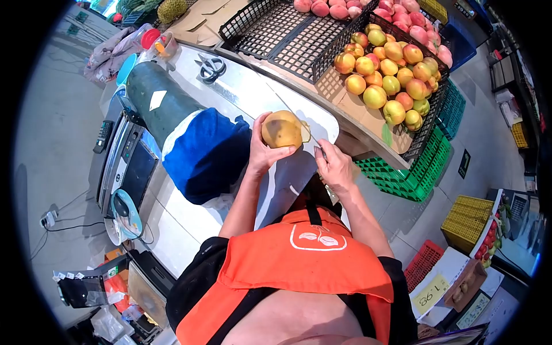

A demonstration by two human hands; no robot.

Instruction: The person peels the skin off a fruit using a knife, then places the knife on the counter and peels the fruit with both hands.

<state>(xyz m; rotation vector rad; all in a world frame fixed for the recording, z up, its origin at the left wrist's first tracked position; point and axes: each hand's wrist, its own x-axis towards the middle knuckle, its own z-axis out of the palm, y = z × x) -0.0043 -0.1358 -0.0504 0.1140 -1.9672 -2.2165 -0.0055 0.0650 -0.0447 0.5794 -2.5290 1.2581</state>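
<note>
Cupped in my left hand (pixel 265 144) is a round yellow-brown fruit (pixel 282 129) with darker patches, held above the white counter. My right hand (pixel 335 167) is closed around the handle of a knife (pixel 315 140), just right of the fruit. Its thin blade points up and left, close by the fruit's right side. A narrow curl of peel (pixel 307 133) shows between fruit and blade. Whether the edge is in the skin I cannot tell. Left of my left hand lies a large dark green winter melon (pixel 161 95), its near end wrapped in blue cloth (pixel 207 155).
Black-handled scissors (pixel 211 69) rest on the white counter (pixel 241 95). A black crate of nectarines (pixel 397 75) stands beyond my right hand, above green crates (pixel 411 172). Peaches (pixel 330 8) lie farther back. A scale (pixel 129 155) and computer mouse (pixel 121 206) are at left.
</note>
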